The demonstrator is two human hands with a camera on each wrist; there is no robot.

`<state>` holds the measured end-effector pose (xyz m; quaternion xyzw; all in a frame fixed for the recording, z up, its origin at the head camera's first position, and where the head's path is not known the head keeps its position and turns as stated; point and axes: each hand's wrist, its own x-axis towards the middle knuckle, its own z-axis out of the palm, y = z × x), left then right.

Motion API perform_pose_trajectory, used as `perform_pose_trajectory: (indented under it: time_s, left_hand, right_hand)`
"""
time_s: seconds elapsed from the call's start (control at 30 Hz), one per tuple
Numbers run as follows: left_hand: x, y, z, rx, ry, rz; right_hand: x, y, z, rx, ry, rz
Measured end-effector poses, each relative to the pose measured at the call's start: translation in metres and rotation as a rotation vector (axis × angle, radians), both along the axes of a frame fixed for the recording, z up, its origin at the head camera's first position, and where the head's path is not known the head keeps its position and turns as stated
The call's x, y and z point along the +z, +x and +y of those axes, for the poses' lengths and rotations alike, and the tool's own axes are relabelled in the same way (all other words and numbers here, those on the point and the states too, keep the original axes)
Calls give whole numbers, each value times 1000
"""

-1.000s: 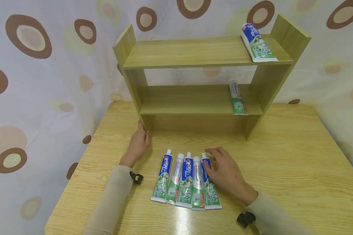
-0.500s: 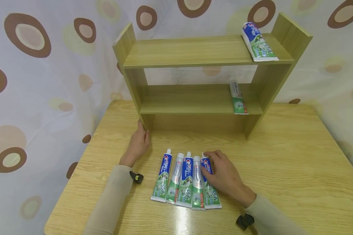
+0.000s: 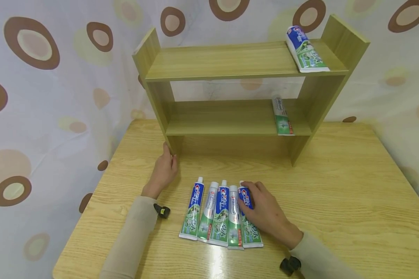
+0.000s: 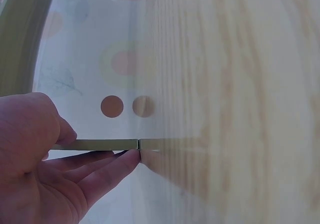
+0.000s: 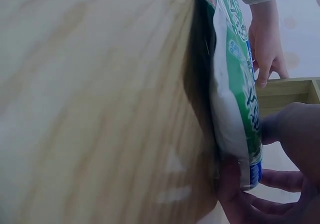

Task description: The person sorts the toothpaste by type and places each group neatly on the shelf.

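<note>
Several toothpaste tubes lie side by side on the table, caps toward the wooden shelf (image 3: 223,64). At the right end is a blue-and-green toothpaste tube (image 3: 250,233); my right hand (image 3: 267,213) grips its upper part, the thumb on one side and fingers curled round the other, as the right wrist view shows. Left of it lie a silver-and-green tube (image 3: 235,223), a blue-and-green tube (image 3: 220,221), another silver-and-green tube (image 3: 207,217) and another blue-and-green tube (image 3: 192,211). My left hand (image 3: 163,170) holds the shelf's left side panel (image 4: 107,144) between thumb and fingers.
One blue-and-green tube (image 3: 307,50) lies at the right of the top shelf. A silver-and-green tube (image 3: 282,116) lies at the right of the middle shelf. The wooden table (image 3: 352,193) stands against a spotted curtain (image 3: 73,77).
My right hand has moved slightly left and closed its fingers round the upper part of the rightmost tube. The left hand keeps its hold on the shelf; the tubes have not moved.
</note>
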<state>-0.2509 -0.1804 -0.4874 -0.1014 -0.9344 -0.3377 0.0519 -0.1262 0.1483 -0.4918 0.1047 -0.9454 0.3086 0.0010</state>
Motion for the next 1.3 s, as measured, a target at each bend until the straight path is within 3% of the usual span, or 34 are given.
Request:
perform_pose_trajectory:
  time_s: [0.67, 1.0, 1.3]
  left_hand:
    - [1, -1, 1, 2, 6, -10]
    - [0, -1, 0, -2, 1, 1]
    - [-1, -1, 0, -7, -5, 1]
  right_hand:
    - [3, -1, 0, -20, -80, 6]
    - [22, -6, 4, -2, -125, 30]
    - [36, -13, 7, 17, -125, 104]
